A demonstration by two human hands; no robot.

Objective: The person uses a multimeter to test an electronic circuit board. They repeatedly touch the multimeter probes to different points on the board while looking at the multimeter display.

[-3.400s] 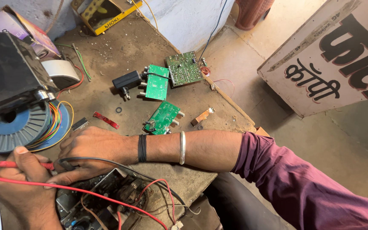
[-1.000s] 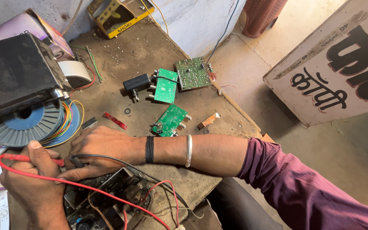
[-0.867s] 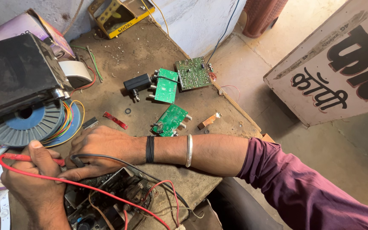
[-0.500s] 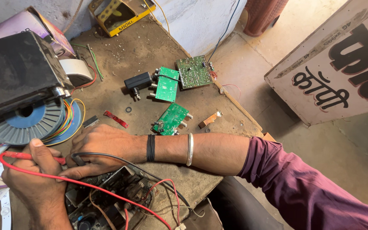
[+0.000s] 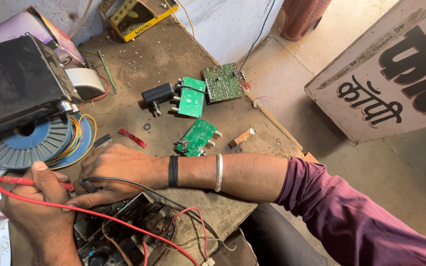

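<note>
My left hand (image 5: 35,212) grips a red test probe (image 5: 30,182) at the lower left; its red lead runs down to the right. My right hand (image 5: 112,172) reaches across from the right and pinches a black test probe (image 5: 88,185), tip pointing left toward the red one. Both probe tips meet just above an opened electronic unit (image 5: 129,231) full of wires at the table's front edge. My right wrist wears a black band and a metal bangle.
A black box (image 5: 18,88) sits on a grey-blue reel (image 5: 25,143) at the left. Three green circuit boards (image 5: 193,96) (image 5: 223,81) (image 5: 196,137), a black component (image 5: 158,93), a red clip (image 5: 132,138), white tape (image 5: 86,81) and a yellow case (image 5: 134,17) lie on the dirty table. A painted signboard (image 5: 385,79) leans at right.
Both hands have stayed on their probes in the same spot. Only the camera view has shifted slightly.
</note>
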